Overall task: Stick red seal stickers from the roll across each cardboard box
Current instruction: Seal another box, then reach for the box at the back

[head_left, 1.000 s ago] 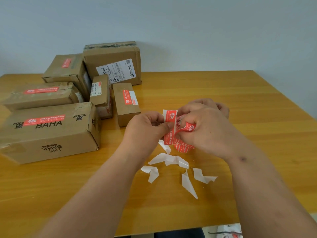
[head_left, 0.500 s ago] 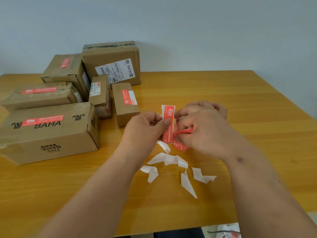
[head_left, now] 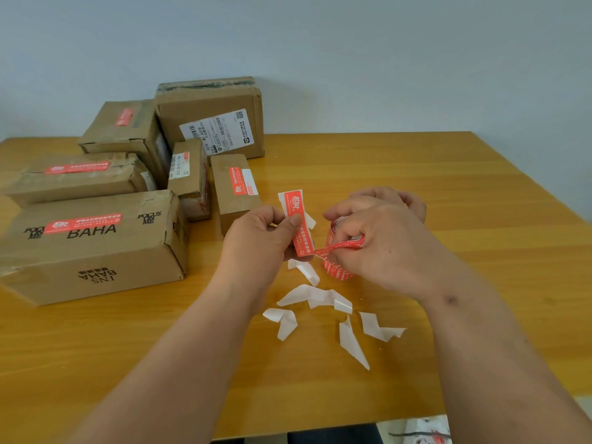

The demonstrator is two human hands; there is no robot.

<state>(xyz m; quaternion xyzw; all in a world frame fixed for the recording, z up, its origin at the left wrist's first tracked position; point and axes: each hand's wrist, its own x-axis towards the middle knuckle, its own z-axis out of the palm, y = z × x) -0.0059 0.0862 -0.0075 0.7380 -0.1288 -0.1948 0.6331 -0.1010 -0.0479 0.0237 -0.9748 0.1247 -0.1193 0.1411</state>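
At centre frame the left hand [head_left: 266, 237] pinches an upright red seal sticker [head_left: 299, 224] between thumb and fingers. The right hand [head_left: 381, 241] curls round the sticker roll [head_left: 336, 270], hiding most of it. Cardboard boxes [head_left: 96, 248] crowd the upper left of the worktop [head_left: 448, 193]; their small print is unreadable.
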